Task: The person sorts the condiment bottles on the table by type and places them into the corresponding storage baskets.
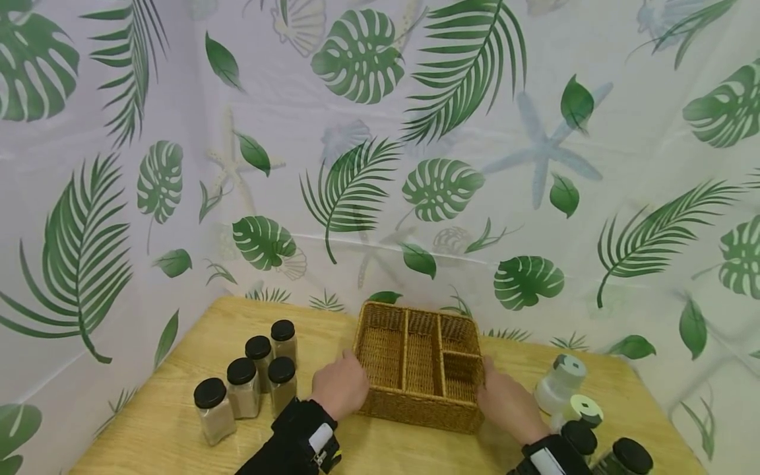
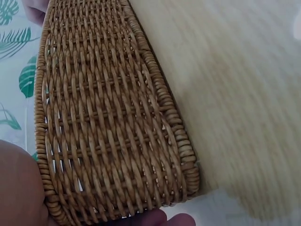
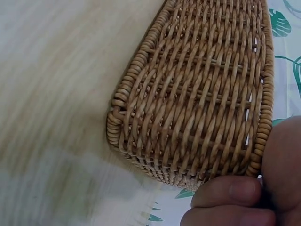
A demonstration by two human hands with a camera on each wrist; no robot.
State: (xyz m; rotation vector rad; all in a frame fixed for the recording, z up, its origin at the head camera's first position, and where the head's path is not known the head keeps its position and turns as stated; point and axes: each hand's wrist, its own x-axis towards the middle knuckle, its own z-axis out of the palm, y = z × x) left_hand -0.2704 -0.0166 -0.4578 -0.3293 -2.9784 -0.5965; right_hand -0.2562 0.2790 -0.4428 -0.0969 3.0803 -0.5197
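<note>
A woven wicker basket (image 1: 415,410) with several empty compartments sits at the middle of the wooden table (image 1: 410,452). My left hand (image 1: 343,382) grips its left end and my right hand (image 1: 497,392) grips its right end. The left wrist view is filled by the basket's woven side wall (image 2: 108,117), with my palm (image 2: 19,188) at the rim and a fingertip (image 2: 162,219) curled under the bottom edge. In the right wrist view the other side wall (image 3: 202,94) shows, with my fingers (image 3: 230,193) wrapped round its near corner. Whether the basket is lifted off the table is unclear.
Several black-lidded glass jars (image 1: 256,376) of pale powder stand left of the basket. At the right are two white grinder bottles (image 1: 561,382) and black-lidded jars (image 1: 629,455) near the table's front corner. A leaf-print curtain (image 1: 380,165) closes in the back and sides.
</note>
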